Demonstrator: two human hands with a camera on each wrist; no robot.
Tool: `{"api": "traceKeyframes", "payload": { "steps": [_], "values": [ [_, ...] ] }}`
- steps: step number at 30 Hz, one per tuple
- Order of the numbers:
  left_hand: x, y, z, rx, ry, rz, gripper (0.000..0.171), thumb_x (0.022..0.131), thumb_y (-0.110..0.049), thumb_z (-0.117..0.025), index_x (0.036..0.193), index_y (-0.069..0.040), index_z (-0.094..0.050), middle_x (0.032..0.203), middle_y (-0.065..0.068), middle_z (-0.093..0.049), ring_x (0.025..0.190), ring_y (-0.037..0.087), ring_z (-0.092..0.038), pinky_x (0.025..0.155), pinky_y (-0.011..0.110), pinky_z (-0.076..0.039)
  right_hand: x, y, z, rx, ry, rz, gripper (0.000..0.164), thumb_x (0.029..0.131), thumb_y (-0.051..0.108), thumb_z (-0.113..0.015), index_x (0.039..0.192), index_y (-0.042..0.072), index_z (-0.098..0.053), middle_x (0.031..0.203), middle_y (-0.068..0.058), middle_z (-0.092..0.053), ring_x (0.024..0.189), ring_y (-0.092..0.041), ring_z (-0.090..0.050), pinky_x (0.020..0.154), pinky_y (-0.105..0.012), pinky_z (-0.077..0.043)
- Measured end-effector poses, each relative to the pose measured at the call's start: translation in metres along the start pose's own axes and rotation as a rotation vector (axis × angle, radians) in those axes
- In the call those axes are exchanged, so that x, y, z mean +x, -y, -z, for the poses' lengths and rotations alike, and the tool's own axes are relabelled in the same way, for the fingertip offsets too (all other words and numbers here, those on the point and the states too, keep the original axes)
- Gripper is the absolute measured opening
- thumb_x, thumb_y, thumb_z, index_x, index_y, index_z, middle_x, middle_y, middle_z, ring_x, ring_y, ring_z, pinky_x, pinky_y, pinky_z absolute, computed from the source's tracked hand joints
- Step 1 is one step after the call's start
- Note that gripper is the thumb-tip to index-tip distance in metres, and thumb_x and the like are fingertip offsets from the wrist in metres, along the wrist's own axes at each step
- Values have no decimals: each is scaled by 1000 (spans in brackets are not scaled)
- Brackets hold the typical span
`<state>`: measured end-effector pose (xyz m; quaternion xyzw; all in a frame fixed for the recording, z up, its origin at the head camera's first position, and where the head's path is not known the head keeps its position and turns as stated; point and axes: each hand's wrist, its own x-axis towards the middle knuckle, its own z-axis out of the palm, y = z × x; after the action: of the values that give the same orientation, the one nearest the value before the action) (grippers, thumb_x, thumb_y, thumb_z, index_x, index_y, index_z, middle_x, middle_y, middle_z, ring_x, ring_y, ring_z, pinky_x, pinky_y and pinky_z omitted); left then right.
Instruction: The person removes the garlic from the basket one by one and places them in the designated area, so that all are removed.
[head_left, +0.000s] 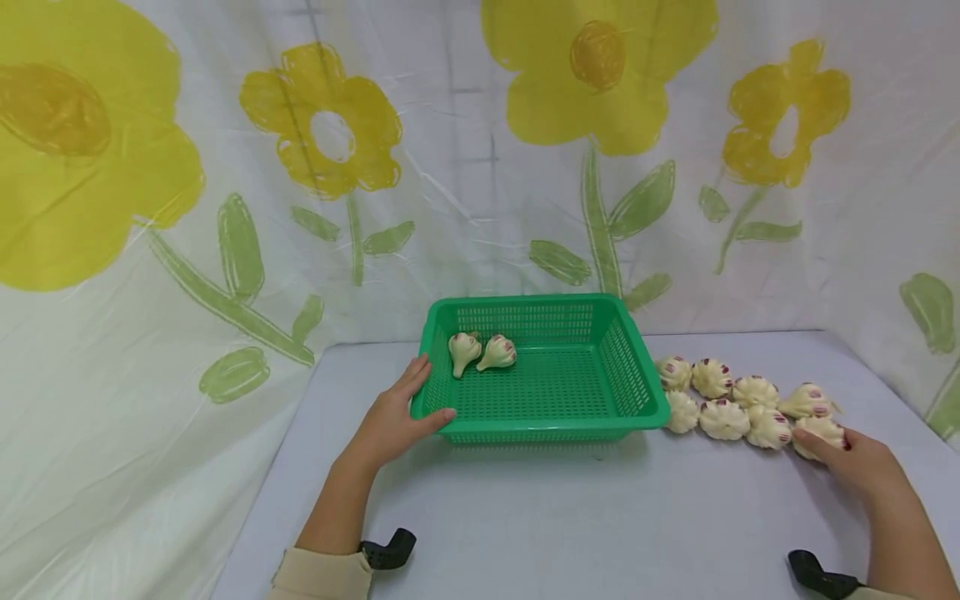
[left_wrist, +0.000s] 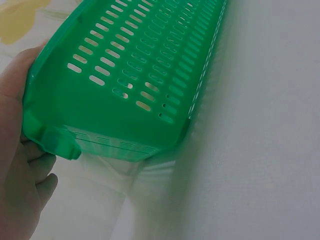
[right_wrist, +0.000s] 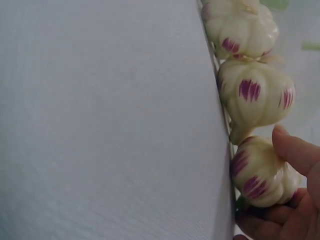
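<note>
My left hand [head_left: 392, 423] grips the near left corner of a green plastic basket [head_left: 540, 424], thumb at the front rim and fingers along the left side. In the left wrist view, fingers [left_wrist: 41, 167] curl below the basket's rim. Two garlic bulbs [head_left: 498, 353] lie inside at the back left. Far to the right, my right hand [head_left: 870, 468] pinches a garlic bulb [head_left: 819, 437] at the near end of a cluster. The right wrist view shows the thumb on one side of this purple-streaked bulb [right_wrist: 262, 172] and fingers on the other.
Several more garlic bulbs [head_left: 723, 419] sit in two rows right of the basket, the nearest close against its side. A white cloth covers the table [head_left: 540, 517]. Behind hangs a curtain [head_left: 420, 233] printed with yellow flowers. Black wrist mounts [head_left: 390, 550] show at both forearms.
</note>
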<state>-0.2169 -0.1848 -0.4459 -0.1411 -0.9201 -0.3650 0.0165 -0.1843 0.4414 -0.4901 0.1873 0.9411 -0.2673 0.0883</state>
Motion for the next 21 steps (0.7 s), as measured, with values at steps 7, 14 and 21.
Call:
{"api": "traceKeyframes", "payload": {
  "steps": [7,14,21],
  "values": [
    [0,0,0,7,-6,-5,95,86,-60,-67,156,-10,-27,165,0,-16,152,27,-17,116,57,-27,-1,3,0,-37,3,-14,100,97,63,-37,137,-27,-22,136,-51,-23,123,-67,-30,100,-69,-34],
    [1,0,-1,5,0,0,96,85,-62,-67,157,-12,-27,165,-2,-15,152,25,-16,116,57,-27,-5,8,3,-69,19,-42,102,97,65,-32,137,-28,-21,137,-51,-23,124,-67,-29,101,-68,-35],
    [1,-1,0,15,-2,-6,96,85,-62,-66,156,-9,-28,165,-1,-15,152,26,-16,116,57,-26,-6,9,12,-62,102,0,102,98,65,-20,138,-29,-12,137,-53,-15,124,-69,-24,101,-71,-31]
  ]
}}
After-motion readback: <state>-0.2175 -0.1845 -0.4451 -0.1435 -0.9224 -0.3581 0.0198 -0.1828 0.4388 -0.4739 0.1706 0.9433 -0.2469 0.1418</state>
